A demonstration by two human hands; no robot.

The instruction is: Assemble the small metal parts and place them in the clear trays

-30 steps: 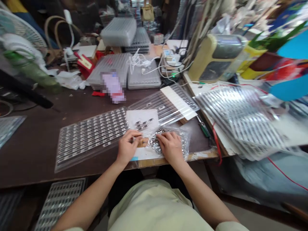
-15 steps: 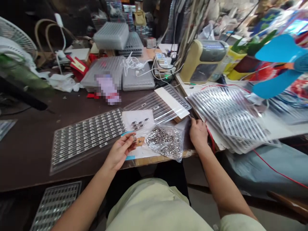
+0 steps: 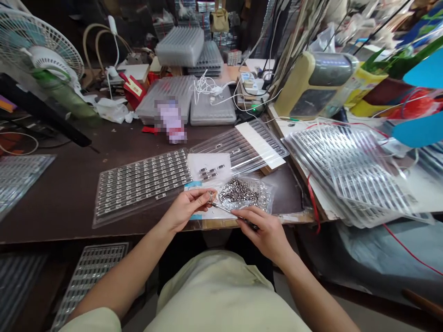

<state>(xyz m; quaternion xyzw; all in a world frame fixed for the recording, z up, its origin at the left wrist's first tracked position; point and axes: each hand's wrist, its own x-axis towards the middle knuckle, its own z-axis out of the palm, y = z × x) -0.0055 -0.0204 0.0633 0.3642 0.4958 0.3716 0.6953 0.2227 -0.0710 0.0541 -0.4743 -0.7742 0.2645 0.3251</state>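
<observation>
My left hand point(image 3: 187, 206) pinches a small metal part point(image 3: 210, 197) between thumb and fingers, above the front edge of the table. My right hand point(image 3: 265, 230) is closed around the dark handle of a thin screwdriver point(image 3: 223, 209), whose slim metal shaft points left. Its tip is at or very near the small part; contact cannot be made out. Just behind the hands lies a clear plastic bag point(image 3: 242, 193) full of tiny shiny metal pieces. Several small dark-centred metal parts point(image 3: 211, 173) lie on a white sheet point(image 3: 197, 161) behind my left hand.
On the left lies a clear tray point(image 3: 143, 184) filled with rows of small parts. A ribbed clear tray point(image 3: 249, 147) with a white strip lies behind the bag. Stacked clear trays point(image 3: 346, 170) stand at right, near a red cord point(image 3: 313, 203) and blue fan blades point(image 3: 415, 131).
My right hand has come from the table's right side to the middle, bringing the screwdriver to the small part. My left hand still pinches that part. The view has shifted somewhat left.
</observation>
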